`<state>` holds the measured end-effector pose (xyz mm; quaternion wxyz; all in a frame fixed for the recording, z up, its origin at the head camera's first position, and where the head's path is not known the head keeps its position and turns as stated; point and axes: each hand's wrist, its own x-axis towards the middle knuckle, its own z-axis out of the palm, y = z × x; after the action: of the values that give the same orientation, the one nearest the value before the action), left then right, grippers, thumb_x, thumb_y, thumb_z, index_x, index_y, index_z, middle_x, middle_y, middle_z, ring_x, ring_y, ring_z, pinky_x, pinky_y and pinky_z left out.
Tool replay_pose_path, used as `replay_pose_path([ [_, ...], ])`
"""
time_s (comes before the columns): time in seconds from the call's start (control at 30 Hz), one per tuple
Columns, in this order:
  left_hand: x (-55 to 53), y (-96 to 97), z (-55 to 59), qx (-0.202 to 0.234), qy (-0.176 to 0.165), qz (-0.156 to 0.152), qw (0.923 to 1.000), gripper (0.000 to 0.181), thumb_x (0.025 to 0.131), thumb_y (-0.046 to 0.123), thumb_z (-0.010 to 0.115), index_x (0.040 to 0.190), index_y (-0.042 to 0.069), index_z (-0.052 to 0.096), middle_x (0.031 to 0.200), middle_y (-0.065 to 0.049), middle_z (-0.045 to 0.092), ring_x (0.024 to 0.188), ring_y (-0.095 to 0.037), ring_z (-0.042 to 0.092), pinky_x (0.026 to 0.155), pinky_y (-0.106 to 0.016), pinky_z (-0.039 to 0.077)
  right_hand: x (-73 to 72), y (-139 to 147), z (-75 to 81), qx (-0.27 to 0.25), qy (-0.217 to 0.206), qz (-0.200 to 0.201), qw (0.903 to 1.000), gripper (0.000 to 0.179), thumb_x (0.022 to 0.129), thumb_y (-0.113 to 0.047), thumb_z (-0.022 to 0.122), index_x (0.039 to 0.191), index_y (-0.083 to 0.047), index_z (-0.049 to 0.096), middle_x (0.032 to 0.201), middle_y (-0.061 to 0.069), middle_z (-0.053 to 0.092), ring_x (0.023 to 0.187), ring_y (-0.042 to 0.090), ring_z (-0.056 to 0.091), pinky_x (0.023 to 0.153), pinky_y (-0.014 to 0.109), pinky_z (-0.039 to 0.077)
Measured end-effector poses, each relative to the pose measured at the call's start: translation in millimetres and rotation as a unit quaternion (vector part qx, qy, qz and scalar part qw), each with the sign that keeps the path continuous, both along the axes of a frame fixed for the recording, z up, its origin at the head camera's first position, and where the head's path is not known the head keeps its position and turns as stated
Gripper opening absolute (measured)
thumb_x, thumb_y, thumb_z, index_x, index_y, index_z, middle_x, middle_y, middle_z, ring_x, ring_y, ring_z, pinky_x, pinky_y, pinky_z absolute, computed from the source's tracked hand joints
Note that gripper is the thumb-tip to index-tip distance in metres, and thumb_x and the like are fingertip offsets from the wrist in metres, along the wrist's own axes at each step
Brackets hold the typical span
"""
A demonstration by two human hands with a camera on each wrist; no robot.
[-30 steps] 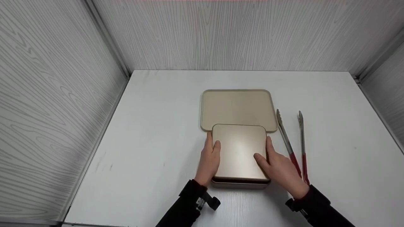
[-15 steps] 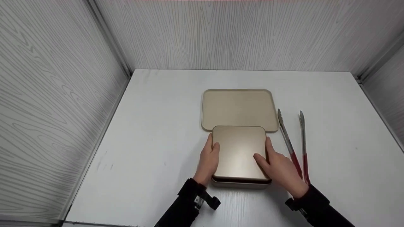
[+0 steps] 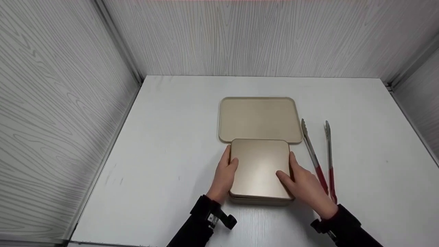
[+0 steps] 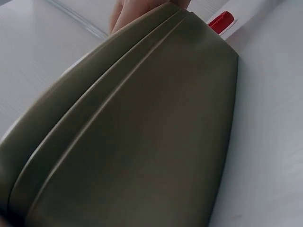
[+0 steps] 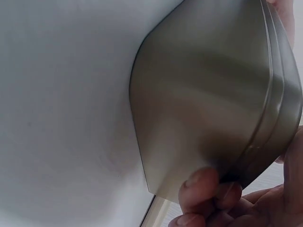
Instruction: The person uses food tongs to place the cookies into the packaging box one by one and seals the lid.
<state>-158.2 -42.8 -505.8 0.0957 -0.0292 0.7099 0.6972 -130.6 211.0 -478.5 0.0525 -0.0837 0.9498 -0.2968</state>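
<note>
A gold rectangular tin (image 3: 260,202) stands near the front of the white table, with its smooth lid (image 3: 259,168) on top. At the near side a thin, slightly uneven seam shows between lid and tin. My left hand (image 3: 223,176) grips the lid's left side, thumb by the top edge. On the opposite side my right hand (image 3: 307,187) holds the lid, its thumb lying on top. The right wrist view shows the fingertips (image 5: 201,184) of that hand against the tin's side near the seam. The inside of the tin is hidden.
Behind the tin lies a shallow beige tray (image 3: 259,118), its front edge partly covered by the lid. Metal tongs (image 3: 312,152) with red handles lie spread to the right, close to the right hand. Grey wood-grain panels (image 3: 219,37) enclose the table at the back and sides.
The lid has come down and slightly toward the front, and the dark gap at the near side has narrowed to a thin seam. Both hands have moved with it.
</note>
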Motion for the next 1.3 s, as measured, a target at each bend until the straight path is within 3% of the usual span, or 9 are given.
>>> replay_pose_path([
  [0.3,-0.6,-3.5,-5.5,0.033,0.018,-0.023,0.999,0.069,0.106,0.014,0.042,0.166,0.012,0.006,0.172,-0.003,0.005,0.157,-0.018,0.002,0.128,-0.04,0.007,4.8,4,-5.8,-0.038,-0.012,0.009,0.9992,0.091,0.105,-0.05,0.053,0.16,0.009,0.011,0.159,0.033,0.029,0.143,0.046,0.038,0.115,0.06,0.037],
  [0.7,-0.3,-1.8,-4.7,0.033,0.016,-0.014,0.9992,0.068,0.107,0.016,0.042,0.166,0.012,0.007,0.172,-0.002,0.005,0.157,-0.017,0.002,0.128,-0.04,0.008,5.7,9,-5.1,-0.051,-0.028,0.016,0.9982,0.093,0.105,-0.055,0.049,0.161,0.007,0.008,0.163,0.031,0.023,0.148,0.044,0.031,0.119,0.06,0.031],
  [0.8,0.0,-2.9,-0.7,0.008,0.035,-0.018,0.9992,0.07,0.107,0.019,0.044,0.166,0.011,0.007,0.172,-0.003,0.005,0.157,-0.016,0.003,0.128,-0.041,0.008,5.8,9,-2.1,-0.014,0.004,0.013,0.9998,0.089,0.105,-0.053,0.049,0.161,0.006,0.014,0.153,0.034,0.04,0.13,0.045,0.053,0.106,0.057,0.046],
  [0.9,-0.3,-5.2,5.6,-0.075,0.1,-0.037,0.9915,0.07,0.107,0.024,0.047,0.165,0.008,0.011,0.172,-0.006,0.007,0.158,-0.02,0.004,0.128,-0.045,0.009,4.2,8,-0.5,0.035,0.075,0.017,0.9964,0.08,0.105,-0.044,0.055,0.16,0.004,0.022,0.138,0.031,0.052,0.11,0.038,0.061,0.093,0.053,0.052],
  [0.97,-0.9,-6.7,10.3,-0.153,0.158,-0.057,0.9739,0.068,0.107,0.027,0.047,0.164,0.005,0.016,0.172,-0.008,0.009,0.158,-0.025,0.003,0.128,-0.048,0.008,2.9,8,-0.6,0.062,0.117,0.026,0.9908,0.078,0.104,-0.039,0.059,0.161,0.001,0.025,0.14,0.028,0.051,0.116,0.038,0.058,0.097,0.054,0.05],
  [1.03,-2.1,-7.5,14.2,-0.237,0.216,-0.077,0.9441,0.066,0.107,0.03,0.048,0.162,0.003,0.023,0.171,-0.011,0.014,0.158,-0.033,0.004,0.128,-0.051,0.009,1.2,8,-1.3,0.078,0.139,0.046,0.9861,0.078,0.104,-0.038,0.06,0.162,-0.002,0.023,0.154,0.024,0.042,0.14,0.041,0.043,0.113,0.057,0.039],
  [1.1,-3.1,-8.0,16.8,-0.31,0.256,-0.1,0.9101,0.066,0.107,0.034,0.047,0.161,0.001,0.026,0.17,-0.012,0.018,0.157,-0.037,0.005,0.128,-0.053,0.009,0.1,7,-3.5,0.092,0.146,0.073,0.9823,0.08,0.104,-0.04,0.059,0.163,-0.004,0.021,0.165,0.019,0.029,0.153,0.04,0.022,0.122,0.059,0.025],
  [1.2,-3.8,-7.3,18.4,-0.404,0.291,-0.131,0.8574,0.068,0.108,0.041,0.043,0.16,0.0,0.028,0.169,-0.013,0.019,0.157,-0.039,0.008,0.128,-0.053,0.01,-0.8,5,-7.2,0.106,0.158,0.107,0.976,0.08,0.104,-0.041,0.057,0.163,-0.002,0.019,0.17,0.015,0.019,0.156,0.037,0.013,0.125,0.057,0.018],
  [1.3,-2.6,-5.2,15.7,-0.465,0.296,-0.161,0.8187,0.071,0.108,0.048,0.037,0.162,0.003,0.025,0.171,-0.01,0.016,0.157,-0.036,0.006,0.128,-0.051,0.01,-0.8,4,-10.5,0.104,0.169,0.126,0.9719,0.078,0.104,-0.039,0.058,0.162,0.001,0.022,0.169,0.015,0.019,0.156,0.035,0.015,0.125,0.056,0.019],
])
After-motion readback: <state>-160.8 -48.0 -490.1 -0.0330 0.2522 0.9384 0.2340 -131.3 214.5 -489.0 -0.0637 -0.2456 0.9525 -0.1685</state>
